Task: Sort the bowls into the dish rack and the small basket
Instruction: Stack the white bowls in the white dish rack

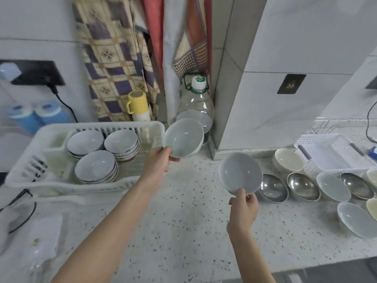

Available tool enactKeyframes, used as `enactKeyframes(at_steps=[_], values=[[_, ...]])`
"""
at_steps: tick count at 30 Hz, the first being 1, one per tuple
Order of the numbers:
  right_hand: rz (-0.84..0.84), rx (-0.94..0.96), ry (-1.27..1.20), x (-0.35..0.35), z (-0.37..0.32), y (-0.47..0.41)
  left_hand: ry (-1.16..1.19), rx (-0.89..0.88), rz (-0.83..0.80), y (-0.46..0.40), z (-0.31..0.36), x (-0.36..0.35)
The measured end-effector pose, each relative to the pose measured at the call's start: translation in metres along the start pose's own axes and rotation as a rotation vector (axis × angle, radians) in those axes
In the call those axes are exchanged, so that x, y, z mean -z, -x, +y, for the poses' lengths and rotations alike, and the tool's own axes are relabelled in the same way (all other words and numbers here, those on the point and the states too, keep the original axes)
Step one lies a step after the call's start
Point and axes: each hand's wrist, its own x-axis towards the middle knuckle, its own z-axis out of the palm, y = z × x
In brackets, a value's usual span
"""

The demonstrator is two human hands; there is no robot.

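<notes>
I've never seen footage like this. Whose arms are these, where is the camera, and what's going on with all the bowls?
No machine here: a person wears a wide-angle camera on the head, looking down at their own hands. The left hand holds a pale bowl by its rim beside the white dish rack, which already holds three stacks of bowls. The right hand holds a second pale bowl. On the speckled counter to the right wait steel bowls, more ceramic ones, and a small white basket.
</notes>
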Motion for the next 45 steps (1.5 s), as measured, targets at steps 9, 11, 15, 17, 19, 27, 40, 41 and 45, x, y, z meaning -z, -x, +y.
enactKeyframes(at_steps=[9,11,15,17,19,27,40,41,45], values=[[-0.303,0.110,0.104,-0.097,-0.006,0.053,0.025,-0.046,0.258,-0.023,-0.013,0.150],[-0.356,0.155,0.173,-0.116,-0.008,0.056,0.030,-0.047,0.302,-0.031,-0.020,0.176],[-0.486,0.297,0.514,-0.153,-0.016,0.061,0.048,-0.037,0.379,-0.047,-0.029,0.211],[-0.520,0.367,0.739,-0.168,-0.018,0.063,0.058,-0.034,0.399,-0.054,-0.032,0.217],[-0.539,0.392,0.902,-0.181,-0.018,0.064,0.082,-0.026,0.411,-0.060,-0.035,0.219],[-0.583,0.408,1.267,-0.210,-0.009,0.058,0.136,-0.021,0.413,-0.077,-0.051,0.216],[-0.584,0.497,1.572,-0.240,0.018,0.063,0.098,-0.147,0.353,-0.077,-0.068,0.220],[-0.581,0.515,1.586,-0.241,0.021,0.063,0.090,-0.156,0.356,-0.077,-0.067,0.219],[-0.589,0.532,1.648,-0.240,0.032,0.060,0.067,-0.174,0.367,-0.074,-0.065,0.214]])
